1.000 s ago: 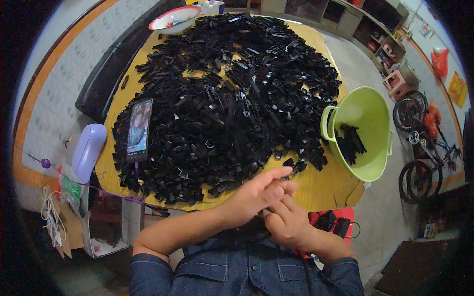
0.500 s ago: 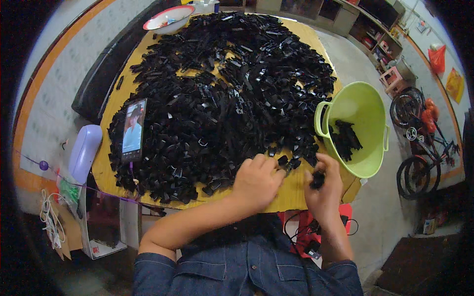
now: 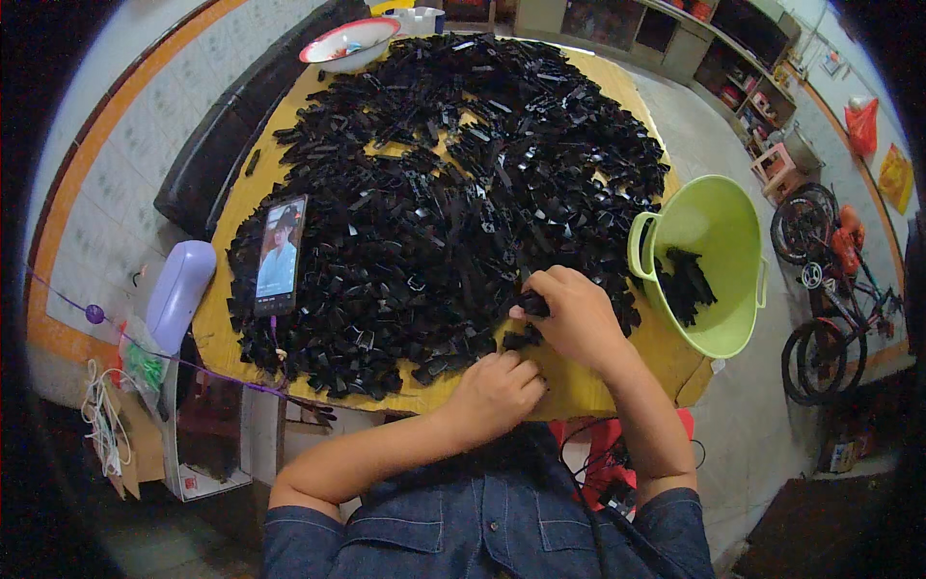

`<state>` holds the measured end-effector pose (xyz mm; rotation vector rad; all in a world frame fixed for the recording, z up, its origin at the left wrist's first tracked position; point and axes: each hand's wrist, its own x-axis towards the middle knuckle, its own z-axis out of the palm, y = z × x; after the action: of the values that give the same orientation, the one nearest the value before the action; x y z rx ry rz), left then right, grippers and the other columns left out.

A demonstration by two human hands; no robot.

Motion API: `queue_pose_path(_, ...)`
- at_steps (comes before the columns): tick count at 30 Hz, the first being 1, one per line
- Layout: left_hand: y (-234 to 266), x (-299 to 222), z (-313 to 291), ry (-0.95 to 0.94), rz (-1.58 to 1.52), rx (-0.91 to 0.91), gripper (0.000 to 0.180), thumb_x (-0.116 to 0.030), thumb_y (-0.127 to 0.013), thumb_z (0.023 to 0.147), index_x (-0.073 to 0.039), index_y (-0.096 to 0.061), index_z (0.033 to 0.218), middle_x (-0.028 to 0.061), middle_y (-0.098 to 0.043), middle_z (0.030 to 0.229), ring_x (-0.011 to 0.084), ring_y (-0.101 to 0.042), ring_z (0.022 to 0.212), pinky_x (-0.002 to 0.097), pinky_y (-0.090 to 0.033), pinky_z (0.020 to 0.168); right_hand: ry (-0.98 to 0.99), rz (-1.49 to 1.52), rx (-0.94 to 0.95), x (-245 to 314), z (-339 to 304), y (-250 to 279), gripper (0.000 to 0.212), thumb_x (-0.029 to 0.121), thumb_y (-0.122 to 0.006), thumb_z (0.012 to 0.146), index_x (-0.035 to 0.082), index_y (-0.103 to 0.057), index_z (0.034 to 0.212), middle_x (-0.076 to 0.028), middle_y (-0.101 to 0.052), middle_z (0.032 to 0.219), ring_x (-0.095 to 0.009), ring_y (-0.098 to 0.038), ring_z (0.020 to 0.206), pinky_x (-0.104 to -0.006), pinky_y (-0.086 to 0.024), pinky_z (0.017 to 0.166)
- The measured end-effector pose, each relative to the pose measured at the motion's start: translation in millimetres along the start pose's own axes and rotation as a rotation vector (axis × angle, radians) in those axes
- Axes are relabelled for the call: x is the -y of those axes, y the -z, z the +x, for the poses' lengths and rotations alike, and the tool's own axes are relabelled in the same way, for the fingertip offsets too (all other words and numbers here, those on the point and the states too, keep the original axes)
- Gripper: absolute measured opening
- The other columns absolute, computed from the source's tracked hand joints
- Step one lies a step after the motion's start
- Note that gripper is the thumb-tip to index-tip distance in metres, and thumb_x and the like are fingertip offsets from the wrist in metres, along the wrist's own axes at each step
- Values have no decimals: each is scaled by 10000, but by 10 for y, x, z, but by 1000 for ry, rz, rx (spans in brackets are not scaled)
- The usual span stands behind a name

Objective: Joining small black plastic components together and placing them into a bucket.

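Now clip (image 3: 533,306) in right hand (image 3: 577,314) (fingertips).

Yellow wooden table (image 3: 617,381), nearly buried under a wide heap of small black plastic parts (image 3: 453,193) spreading away from both hands. Left of the left hand (image 3: 497,396), a smartphone (image 3: 279,255) with a lit screen lying on the heap's edge; far beyond, at the opposite end, a red-rimmed bowl (image 3: 349,42). Just right of the right hand (image 3: 577,317), a lime-green bucket (image 3: 709,232), possibly resting on the table's corner, though hard to tell.
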<state>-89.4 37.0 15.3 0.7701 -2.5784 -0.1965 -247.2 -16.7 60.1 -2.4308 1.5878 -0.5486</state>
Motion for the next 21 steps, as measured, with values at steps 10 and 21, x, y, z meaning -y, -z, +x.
queue_pose_path(10, 113, 86, -78, 6, -231, -128, 108, -108, -595, 666, -60, -579, 761, 66, -588, 885, 241, -571, 785, 339, -482, 675, -314, -85, -76, 71, -102, 7, 238, 31, -602, 684, 37, -550, 916, -145, -572, 863, -332, -550, 865, -415, -445, 719)
queue_pose_path(21, 649, 431, -131, 77, -309, -328, 171, -32, -697, 675, -43, -609, 820, 99, -611, 900, 251, -610, 802, 322, -513, 698, 110, 155, -310, 188, -404, 188, 350, -98, -598, 532, 49, -531, 843, -116, -564, 953, -328, -538, 890, -390, -440, 762)
